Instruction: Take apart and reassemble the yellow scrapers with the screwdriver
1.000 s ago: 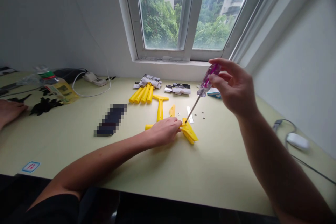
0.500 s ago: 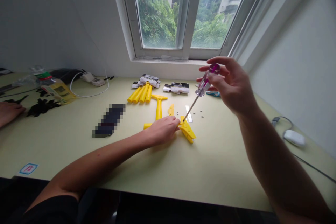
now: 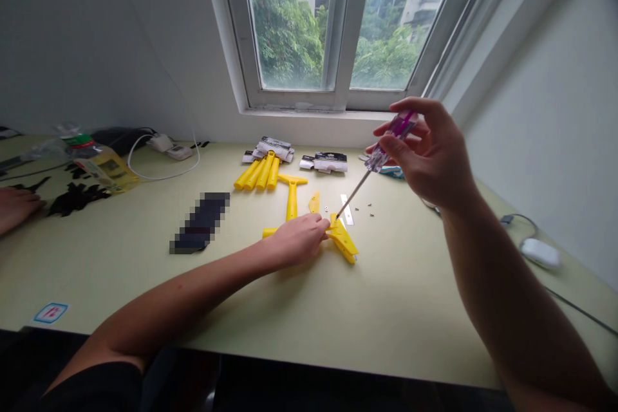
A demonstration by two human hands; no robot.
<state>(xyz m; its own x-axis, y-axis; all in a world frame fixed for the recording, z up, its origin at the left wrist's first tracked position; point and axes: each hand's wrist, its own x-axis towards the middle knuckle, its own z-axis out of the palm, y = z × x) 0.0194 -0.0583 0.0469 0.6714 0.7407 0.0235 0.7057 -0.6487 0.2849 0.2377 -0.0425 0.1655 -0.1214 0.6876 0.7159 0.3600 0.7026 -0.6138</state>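
My left hand (image 3: 302,238) is wrapped round the handle of a yellow scraper (image 3: 344,243), low over the table, its wide head sticking out to the right of my fingers. In my right hand (image 3: 429,154) is a screwdriver (image 3: 386,141) with a clear and purple handle, tilted so that its tip meets the scraper's head. Whether the tip sits in a screw is too small to tell. Just beyond lie a loose yellow head plate (image 3: 314,202), a metal blade (image 3: 347,210) and several small screws (image 3: 371,214). Another yellow scraper (image 3: 292,199) lies behind my left hand.
Yellow handles (image 3: 261,172) and card packages (image 3: 331,161) lie near the window. A pixelated dark object (image 3: 200,224) is on the left, with a bottle (image 3: 103,161) and another person's hand (image 3: 19,207) farther out. A white case (image 3: 541,253) and cable lie at right.
My right hand has shifted slightly up and right, and the screwdriver leans over more, its tip still at the scraper's head. My left hand has barely moved.
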